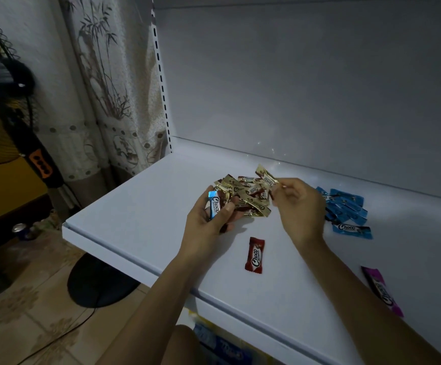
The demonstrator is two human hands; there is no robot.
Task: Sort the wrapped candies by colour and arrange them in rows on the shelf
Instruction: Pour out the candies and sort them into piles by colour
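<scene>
While the left hand (209, 219) curls its fingers and thumb round a blue Choco candy (213, 206) held upright, the right hand (299, 206) pinches the twisted end of a gold candy (266, 175) between thumb and fingertip, the wrapper pointing toward eleven o'clock. Both hands hover just over the white shelf (135, 214). Between them, at one o'clock from the left hand, lies a loose heap of gold candies (245, 197) with some brown wrappers mixed in; the left fingertips are right beside its near edge. At six o'clock from that heap a single red-brown candy (255, 255) lies alone, lengthwise, apart from everything else. At three o'clock from the right hand sits a pile of blue candies (348, 209), partly hidden behind the hand. A purple candy (382, 291) lies at five o'clock, close to the right forearm and near the shelf's front edge. Off the shelf at nine o'clock stand a bamboo-print curtain (108, 88) and a standing fan, its round black base (98, 283) on the tiled floor, with a drink can (20, 230) farther left.
</scene>
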